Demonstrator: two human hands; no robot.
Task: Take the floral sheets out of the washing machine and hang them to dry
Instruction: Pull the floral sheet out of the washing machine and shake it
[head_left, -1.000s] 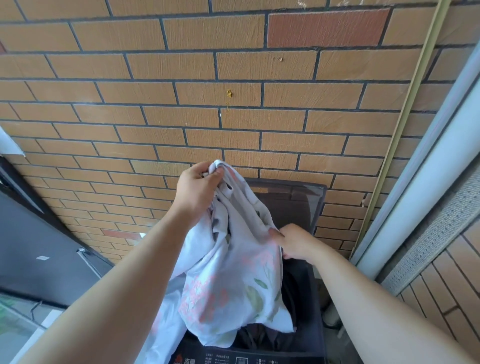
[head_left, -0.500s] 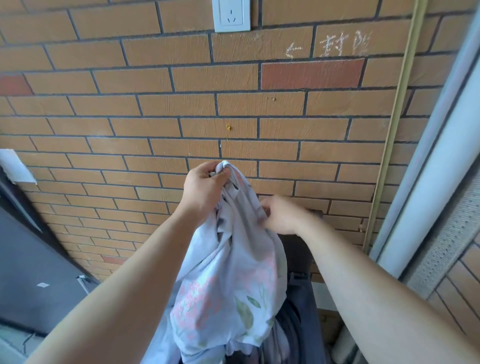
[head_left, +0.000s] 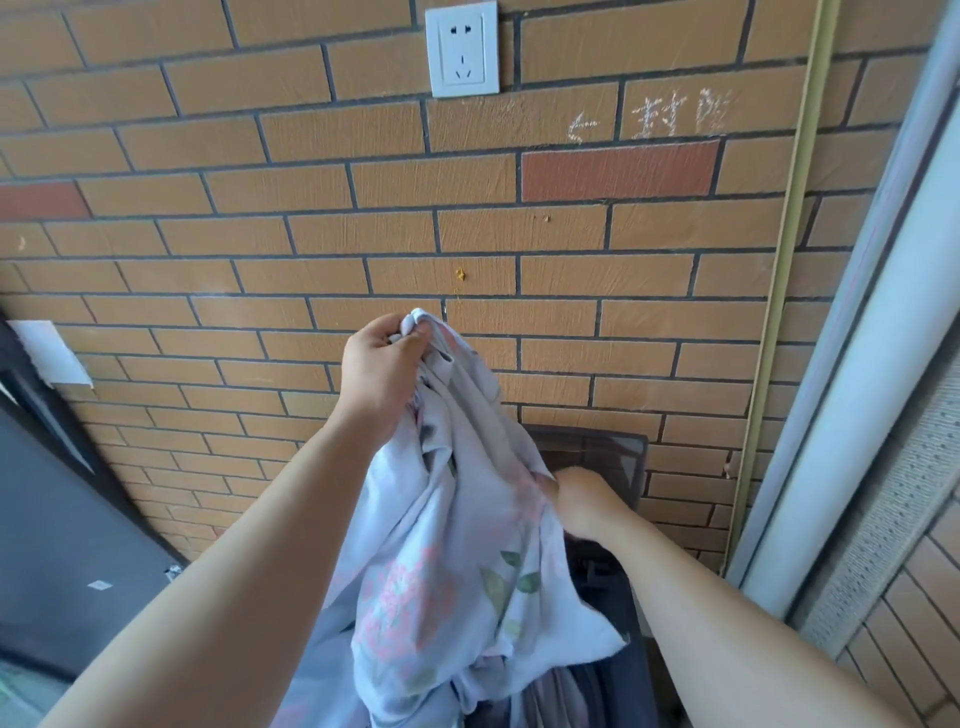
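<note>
While the left hand (head_left: 382, 364) clenches the bunched top of the floral sheet (head_left: 441, 571) at the frame centre, the right hand (head_left: 582, 499), somewhat blurred, grips a fold lower right. The sheet hangs above the open washing machine (head_left: 605, 587) at the bottom, before a brick wall (head_left: 208, 208) with a white socket (head_left: 462, 49).

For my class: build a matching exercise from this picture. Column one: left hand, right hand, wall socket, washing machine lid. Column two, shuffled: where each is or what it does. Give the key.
Column one
1. left hand
2. right hand
3. wall socket
4. washing machine lid

Column two
A. white, high on the brick wall
B. dark, stands open against the wall
C. grips the top bunch of the floral sheet
D. holds the floral sheet lower, at its right side

Pairs: 1-C, 2-D, 3-A, 4-B
</note>
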